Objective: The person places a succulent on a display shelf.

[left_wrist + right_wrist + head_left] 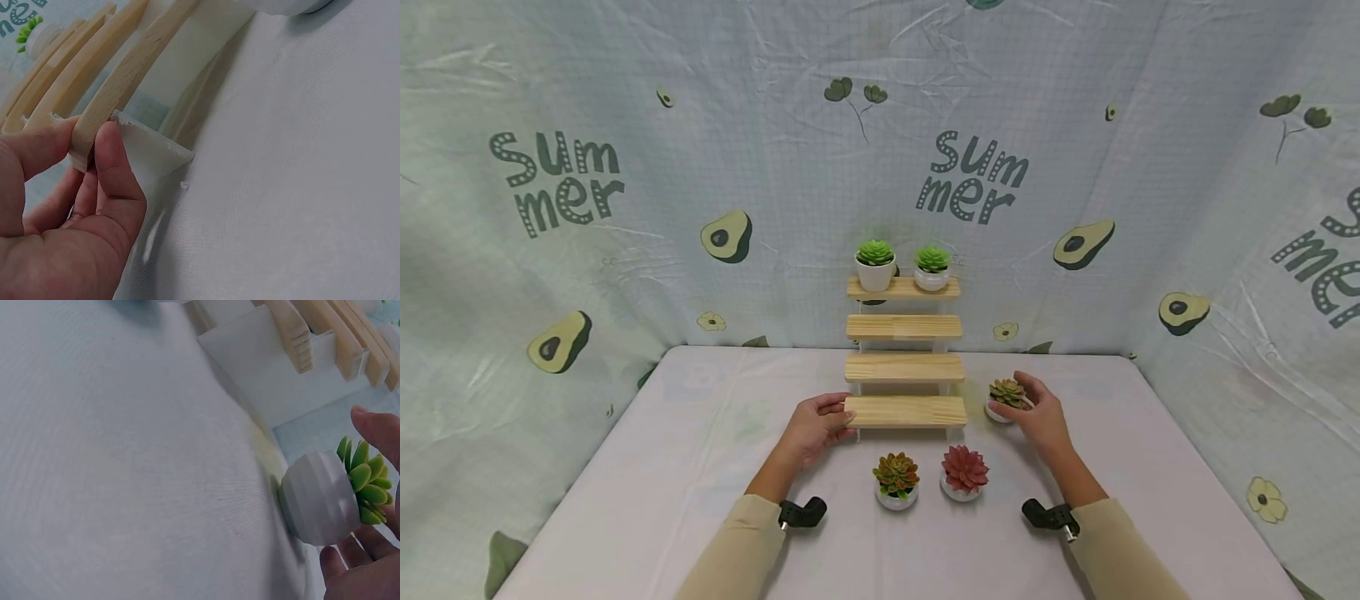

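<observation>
Head view: a table point(1150, 483) covered in white cloth carries a stepped wooden rack point(904, 367), set at the middle of the far edge, its four boards running left to right, parallel to that edge; the left hand point(816, 427) pinches the left end of the lowest board point(906, 412); the right hand point(1043, 419) is at a yellowish-green potted plant point(1006, 395), upright on the table just beside the rack's right end, between the rack and the table's right edge; thumb and fingers are spread about the pot, which lies in the gap between them, on the rack side of the palm; the right hand is much the nearer, the left being across the rack; the round pot shows no long axis; a red potted plant point(964, 472) and an orange-green potted plant point(897, 481) stand in front of the rack; two bright green potted plants point(875, 265) point(932, 268) sit on the top board.

Left wrist view: thumb and fingers press on the lowest board's end from opposite faces; the board runs away from them.

Right wrist view: a ribbed white pot, base toward the tablecloth; the thumb shows a gap from it, the other fingertips lie close to its side; whether they touch cannot be told.
</observation>
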A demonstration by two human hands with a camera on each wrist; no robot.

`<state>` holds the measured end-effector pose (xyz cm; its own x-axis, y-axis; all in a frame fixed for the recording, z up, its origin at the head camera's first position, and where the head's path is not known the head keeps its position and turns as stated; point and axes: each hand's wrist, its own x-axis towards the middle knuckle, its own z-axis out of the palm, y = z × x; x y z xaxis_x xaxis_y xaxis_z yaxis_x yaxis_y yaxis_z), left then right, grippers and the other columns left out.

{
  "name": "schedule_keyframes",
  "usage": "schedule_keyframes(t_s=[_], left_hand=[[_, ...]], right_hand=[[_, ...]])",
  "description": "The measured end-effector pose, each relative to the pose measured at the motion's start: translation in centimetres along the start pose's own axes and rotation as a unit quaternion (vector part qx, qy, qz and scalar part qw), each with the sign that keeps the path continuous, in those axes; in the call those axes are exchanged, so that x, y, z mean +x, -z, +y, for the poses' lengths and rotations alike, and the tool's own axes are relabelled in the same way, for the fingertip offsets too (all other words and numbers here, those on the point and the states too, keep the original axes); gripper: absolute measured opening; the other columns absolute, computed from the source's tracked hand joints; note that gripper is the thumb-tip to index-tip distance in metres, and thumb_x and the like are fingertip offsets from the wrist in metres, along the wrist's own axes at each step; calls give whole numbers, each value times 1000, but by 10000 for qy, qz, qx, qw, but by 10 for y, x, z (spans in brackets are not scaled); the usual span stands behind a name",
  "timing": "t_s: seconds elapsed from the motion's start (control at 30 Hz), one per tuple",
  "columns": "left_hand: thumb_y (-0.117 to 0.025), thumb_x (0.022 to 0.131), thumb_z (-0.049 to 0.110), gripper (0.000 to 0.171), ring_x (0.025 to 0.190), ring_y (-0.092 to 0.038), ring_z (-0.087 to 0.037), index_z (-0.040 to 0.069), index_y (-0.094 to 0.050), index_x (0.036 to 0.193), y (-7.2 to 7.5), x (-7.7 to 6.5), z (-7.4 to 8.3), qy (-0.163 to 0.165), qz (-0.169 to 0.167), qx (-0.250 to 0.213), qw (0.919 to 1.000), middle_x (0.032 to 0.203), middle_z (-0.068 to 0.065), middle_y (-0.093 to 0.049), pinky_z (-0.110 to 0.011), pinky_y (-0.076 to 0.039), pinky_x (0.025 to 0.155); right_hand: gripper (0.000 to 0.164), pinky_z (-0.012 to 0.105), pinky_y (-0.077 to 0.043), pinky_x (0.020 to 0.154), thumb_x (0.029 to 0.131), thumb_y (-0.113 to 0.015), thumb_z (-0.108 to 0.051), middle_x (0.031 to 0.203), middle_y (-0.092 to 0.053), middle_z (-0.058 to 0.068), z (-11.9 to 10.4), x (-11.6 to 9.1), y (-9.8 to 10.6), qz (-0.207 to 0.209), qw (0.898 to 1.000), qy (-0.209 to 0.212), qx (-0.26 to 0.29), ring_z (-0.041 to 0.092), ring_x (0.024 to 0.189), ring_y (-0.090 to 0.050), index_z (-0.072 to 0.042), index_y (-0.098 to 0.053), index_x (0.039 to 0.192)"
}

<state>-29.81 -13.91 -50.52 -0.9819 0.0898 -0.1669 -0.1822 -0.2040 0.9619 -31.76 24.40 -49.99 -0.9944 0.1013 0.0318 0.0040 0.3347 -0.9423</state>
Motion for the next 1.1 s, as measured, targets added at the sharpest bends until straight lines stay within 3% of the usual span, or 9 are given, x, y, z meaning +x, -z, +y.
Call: schedule_keyframes(t_s=[0.4, 0.63, 1.1], left_hand=[[-63, 95, -9, 49, 83, -64, -12, -11, -50, 142, 1, -1, 2, 62, -33, -7, 10000, 98, -3, -59, -22, -61, 69], [-64, 95, -8, 49, 83, -65, -13, -11, -50, 142, 3, 0, 1, 39, -12, -30, 10000, 101, -6, -59, -23, -61, 69], [-68, 93, -6, 48, 84, -65, -15, -7, -55, 140, 0, 0, 3, 141, 109, 107, 9998, 104, -9, -59, -25, -61, 71]], right_hand=[[93, 54, -41, 118, 84, -86, -27, 156, -44, 24, 8, -4, -7, -32, 9979, -419, -486, 40, 143, -44, -5, -35, 158], [82, 52, -45, 114, 86, -85, -23, 150, -51, 26, 12, -3, -9, 2, 9975, -157, -692, 38, 135, -52, 2, -42, 152], [81, 51, -41, 118, 86, -85, -19, 152, -49, 26, 12, -4, -7, 24, 9984, -323, -466, 39, 142, -47, 3, -43, 151]])
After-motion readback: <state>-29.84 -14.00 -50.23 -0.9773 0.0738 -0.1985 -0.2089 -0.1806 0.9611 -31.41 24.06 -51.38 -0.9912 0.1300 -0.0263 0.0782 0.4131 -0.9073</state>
